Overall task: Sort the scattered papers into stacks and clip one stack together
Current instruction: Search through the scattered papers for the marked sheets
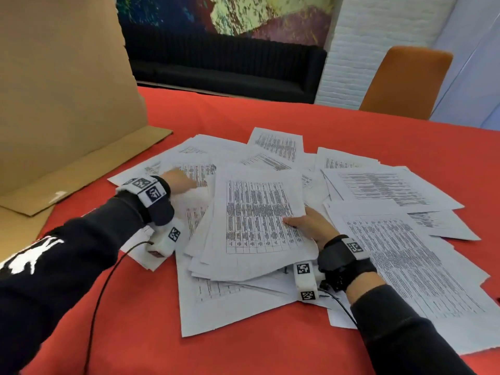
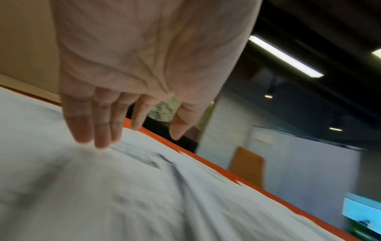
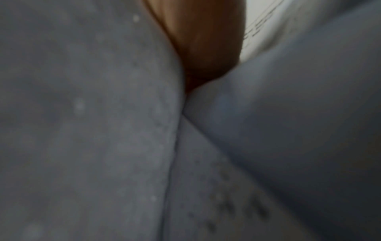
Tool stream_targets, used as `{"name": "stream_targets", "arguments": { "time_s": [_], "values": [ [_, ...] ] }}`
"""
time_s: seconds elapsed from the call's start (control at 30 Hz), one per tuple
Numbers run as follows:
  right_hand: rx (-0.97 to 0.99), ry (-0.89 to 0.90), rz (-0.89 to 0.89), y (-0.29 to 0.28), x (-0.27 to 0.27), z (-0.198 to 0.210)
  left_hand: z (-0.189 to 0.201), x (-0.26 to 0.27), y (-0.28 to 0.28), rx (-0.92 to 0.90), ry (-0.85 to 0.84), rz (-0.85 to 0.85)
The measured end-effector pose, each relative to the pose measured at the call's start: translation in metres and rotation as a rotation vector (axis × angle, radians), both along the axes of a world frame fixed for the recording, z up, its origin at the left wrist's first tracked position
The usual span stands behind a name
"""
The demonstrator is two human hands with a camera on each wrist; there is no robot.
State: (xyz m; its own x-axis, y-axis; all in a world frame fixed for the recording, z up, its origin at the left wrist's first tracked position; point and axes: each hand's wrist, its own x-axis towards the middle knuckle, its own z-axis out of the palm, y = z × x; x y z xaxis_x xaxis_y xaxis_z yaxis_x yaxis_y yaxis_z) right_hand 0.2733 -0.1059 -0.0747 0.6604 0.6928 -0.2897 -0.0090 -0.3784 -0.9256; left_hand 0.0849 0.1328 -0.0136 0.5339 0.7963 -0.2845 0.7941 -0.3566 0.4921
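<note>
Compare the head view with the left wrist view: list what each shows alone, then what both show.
Head only: the right hand gripping a gathered stack, the cardboard sheet, and the scattered papers' printed tables.
Left wrist only: the left hand's palm side with fingers straight, and ceiling lights.
Both: the left hand, white papers, red tablecloth, orange chair.
</note>
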Motion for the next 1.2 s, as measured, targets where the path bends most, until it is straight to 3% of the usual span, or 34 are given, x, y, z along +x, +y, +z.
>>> {"name": "stream_targets", "arguments": {
  "time_s": [0.07,0.17,0.3,0.43,0.53,0.6,0.67,0.73,0.87,1.03,1.2],
  "values": [
    [0.018,0.022,-0.01,-0.001,0.0,0.0,0.0,-0.021,0.026,0.08,0.074,0.104],
    [0.02,0.045,-0.034,-0.002,-0.002,0.002,-0.011,-0.036,0.034,0.052,0.113,0.139],
    [0.003,0.045,-0.045,-0.005,-0.009,0.01,-0.026,-0.027,0.027,-0.114,-0.138,0.078],
    [-0.023,0.011,-0.043,-0.008,-0.017,0.02,-0.021,-0.02,0.021,0.049,-0.277,-0.018],
    [-0.022,0.003,-0.056,-0.012,-0.026,0.029,0.002,-0.028,0.03,0.238,-0.374,0.072],
    [-0.017,0.0,-0.063,-0.014,-0.03,0.033,0.012,-0.04,0.045,0.185,-0.403,0.133],
    [-0.017,0.013,-0.067,-0.014,-0.032,0.036,0.012,-0.057,0.06,0.097,-0.19,0.143],
    [-0.012,0.028,-0.078,-0.013,-0.034,0.037,0.004,-0.078,0.071,0.149,0.111,0.163],
    [-0.008,0.046,-0.106,-0.013,-0.035,0.036,-0.025,-0.11,0.078,0.145,0.399,0.167],
    [-0.009,0.038,-0.121,-0.012,-0.037,0.036,-0.03,-0.116,0.076,0.104,0.32,0.177],
    [-0.007,0.05,-0.147,-0.011,-0.034,0.034,-0.031,-0.106,0.077,-0.02,0.132,-0.003]
  ]
}}
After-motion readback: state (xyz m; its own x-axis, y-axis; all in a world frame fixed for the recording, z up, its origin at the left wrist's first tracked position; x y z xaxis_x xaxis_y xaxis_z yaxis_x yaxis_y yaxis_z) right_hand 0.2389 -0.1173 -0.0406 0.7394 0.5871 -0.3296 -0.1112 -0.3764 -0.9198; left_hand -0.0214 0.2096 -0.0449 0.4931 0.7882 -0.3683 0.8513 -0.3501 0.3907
